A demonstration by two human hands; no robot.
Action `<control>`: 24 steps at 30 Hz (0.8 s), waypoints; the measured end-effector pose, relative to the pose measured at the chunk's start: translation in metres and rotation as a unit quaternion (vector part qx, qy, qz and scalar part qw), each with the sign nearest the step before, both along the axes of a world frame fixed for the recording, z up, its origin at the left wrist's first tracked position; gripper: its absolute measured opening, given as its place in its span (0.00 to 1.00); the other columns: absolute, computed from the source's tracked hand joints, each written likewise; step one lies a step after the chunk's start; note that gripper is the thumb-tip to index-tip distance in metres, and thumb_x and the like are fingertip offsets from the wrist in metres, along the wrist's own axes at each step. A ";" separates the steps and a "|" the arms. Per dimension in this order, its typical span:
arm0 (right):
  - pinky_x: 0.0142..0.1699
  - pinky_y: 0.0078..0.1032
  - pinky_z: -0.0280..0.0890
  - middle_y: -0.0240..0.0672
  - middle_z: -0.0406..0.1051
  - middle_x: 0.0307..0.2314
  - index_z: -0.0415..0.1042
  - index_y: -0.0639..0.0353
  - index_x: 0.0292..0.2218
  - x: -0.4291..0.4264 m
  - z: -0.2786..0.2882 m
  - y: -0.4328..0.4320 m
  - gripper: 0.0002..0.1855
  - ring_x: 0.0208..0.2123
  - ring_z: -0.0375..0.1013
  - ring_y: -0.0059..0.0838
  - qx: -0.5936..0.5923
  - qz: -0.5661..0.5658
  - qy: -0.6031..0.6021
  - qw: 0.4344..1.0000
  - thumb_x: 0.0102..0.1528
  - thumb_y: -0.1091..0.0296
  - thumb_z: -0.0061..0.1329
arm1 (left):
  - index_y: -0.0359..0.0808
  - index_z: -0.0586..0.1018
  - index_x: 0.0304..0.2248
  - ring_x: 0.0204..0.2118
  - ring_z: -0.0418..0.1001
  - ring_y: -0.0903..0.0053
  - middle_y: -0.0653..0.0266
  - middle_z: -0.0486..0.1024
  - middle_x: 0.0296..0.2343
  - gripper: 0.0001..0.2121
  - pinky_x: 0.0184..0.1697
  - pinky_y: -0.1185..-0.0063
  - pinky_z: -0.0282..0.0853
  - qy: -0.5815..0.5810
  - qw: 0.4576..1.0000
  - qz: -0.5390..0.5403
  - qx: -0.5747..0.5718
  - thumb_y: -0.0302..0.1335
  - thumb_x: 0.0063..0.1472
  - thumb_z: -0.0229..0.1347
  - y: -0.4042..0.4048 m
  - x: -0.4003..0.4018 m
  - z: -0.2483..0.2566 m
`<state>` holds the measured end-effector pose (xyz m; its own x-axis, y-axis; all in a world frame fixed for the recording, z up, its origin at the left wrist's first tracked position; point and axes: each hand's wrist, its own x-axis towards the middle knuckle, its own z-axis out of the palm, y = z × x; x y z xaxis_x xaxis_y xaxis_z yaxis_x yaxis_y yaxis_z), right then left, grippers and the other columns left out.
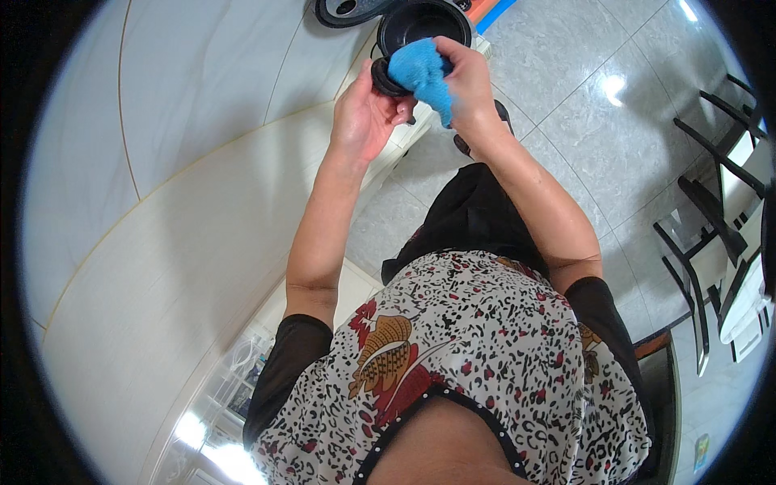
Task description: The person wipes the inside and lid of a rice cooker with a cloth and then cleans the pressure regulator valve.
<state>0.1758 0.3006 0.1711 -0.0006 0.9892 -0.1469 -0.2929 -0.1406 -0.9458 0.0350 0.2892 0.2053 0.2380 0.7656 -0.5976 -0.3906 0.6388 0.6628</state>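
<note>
My left hand (370, 118) grips a small round black part (384, 77) by its edge, with the palm facing up. In my right hand (470, 82) a blue cloth (424, 73) is bunched up and pressed against that part, covering much of it. The fingertips of my right hand are partly hidden behind the cloth. Just beyond both hands stands a round cooker (424, 27) with a black, glossy inside. Its dark lid (351, 9) lies swung back to the left and is cut off by the top of the view.
A white counter (182, 224) runs along the tiled wall (200, 66) on my left. Something orange and blue (491, 12) lies past the cooker. On the right, black-framed chairs (709, 254) stand on the grey tiled floor (564, 73). Glassware or clear plastic shows at lower left.
</note>
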 end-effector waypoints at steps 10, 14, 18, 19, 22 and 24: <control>0.27 0.22 0.63 0.45 0.66 0.17 0.66 0.67 0.24 0.004 -0.004 0.001 0.08 0.17 0.64 0.29 0.083 0.025 -0.076 0.993 0.40 0.74 0.51 | 0.35 0.67 0.37 0.28 0.64 0.81 0.65 0.69 0.31 0.19 0.27 0.81 0.58 0.055 0.997 -0.023 0.046 0.41 0.65 0.32 -0.004 0.007 -0.005; 0.28 0.23 0.62 0.43 0.63 0.17 0.64 0.66 0.24 0.001 -0.017 -0.003 0.09 0.19 0.62 0.33 0.143 -0.009 -0.097 0.985 0.40 0.75 0.50 | 0.34 0.67 0.39 0.29 0.65 0.81 0.65 0.68 0.32 0.19 0.27 0.81 0.59 0.087 0.995 0.019 0.041 0.41 0.65 0.33 -0.009 0.018 -0.004; 0.28 0.23 0.60 0.42 0.61 0.19 0.62 0.65 0.26 0.006 -0.018 -0.002 0.10 0.20 0.61 0.36 0.161 0.032 -0.061 0.985 0.40 0.75 0.49 | 0.35 0.65 0.42 0.32 0.66 0.82 0.66 0.68 0.32 0.18 0.31 0.82 0.61 0.094 0.992 -0.014 0.078 0.41 0.65 0.33 -0.009 0.015 -0.003; 0.28 0.23 0.60 0.42 0.61 0.20 0.62 0.64 0.27 0.009 -0.017 -0.001 0.10 0.21 0.61 0.37 0.184 0.048 -0.069 0.979 0.41 0.75 0.49 | 0.36 0.65 0.42 0.33 0.66 0.82 0.66 0.67 0.32 0.18 0.32 0.83 0.61 0.098 0.989 -0.036 0.108 0.41 0.65 0.33 -0.009 0.014 -0.003; 0.29 0.23 0.60 0.42 0.61 0.21 0.62 0.64 0.28 0.015 -0.012 0.000 0.09 0.22 0.60 0.40 0.207 0.082 -0.082 0.972 0.42 0.75 0.47 | 0.36 0.64 0.41 0.24 0.59 0.85 0.69 0.65 0.28 0.15 0.25 0.86 0.55 0.116 0.984 -0.008 0.133 0.38 0.66 0.33 -0.008 0.021 -0.005; 0.29 0.24 0.60 0.42 0.61 0.21 0.62 0.64 0.28 0.016 -0.011 0.000 0.09 0.22 0.61 0.42 0.211 0.088 -0.108 0.968 0.43 0.75 0.47 | 0.36 0.63 0.41 0.24 0.59 0.85 0.69 0.64 0.27 0.15 0.25 0.86 0.56 0.137 0.980 -0.013 0.146 0.38 0.66 0.33 -0.009 0.021 -0.005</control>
<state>0.1914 0.3004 0.1602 -0.1896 0.9483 0.2544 -0.0889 0.2414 -0.9663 0.0562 0.2806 0.2000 0.1208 0.9097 -0.3973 -0.1597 0.4128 0.8967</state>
